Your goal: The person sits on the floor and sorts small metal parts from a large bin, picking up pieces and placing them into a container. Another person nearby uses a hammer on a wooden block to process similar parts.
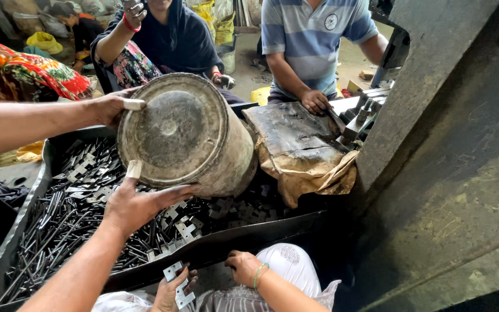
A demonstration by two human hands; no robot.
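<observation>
Down at the bottom, closest of all, another person's two hands [244, 267] rest over a lap in white cloth, one of them holding small flat metal pieces [178, 284] with square cut-outs. Just above them runs the dark rim of a big black tray [244, 236], and it is full of thin metal rods and many more flat metal bits [76, 202]. Over the tray, the wearer's right hand [137, 203] is pressed against the lower edge of a dirty old metal bucket [189, 133], fingers spread under its rim, with a bandage on the thumb. This bucket is tipped on its side above the tray, its round bottom facing the camera. The left hand [114, 107] grips the upper left edge of the bucket, and it has a bandaged finger too. Both hands are clamped on the bucket, one on each side, well apart from each other. Right beside the bucket lies a dark, greasy folded cloth [298, 147] on the edge of a big grey machine [434, 133]. Farther back, a person in a striped blue shirt [313, 34] rests a hand on the machine, and a person in dark blue clothes [174, 37] sits next to them.
</observation>
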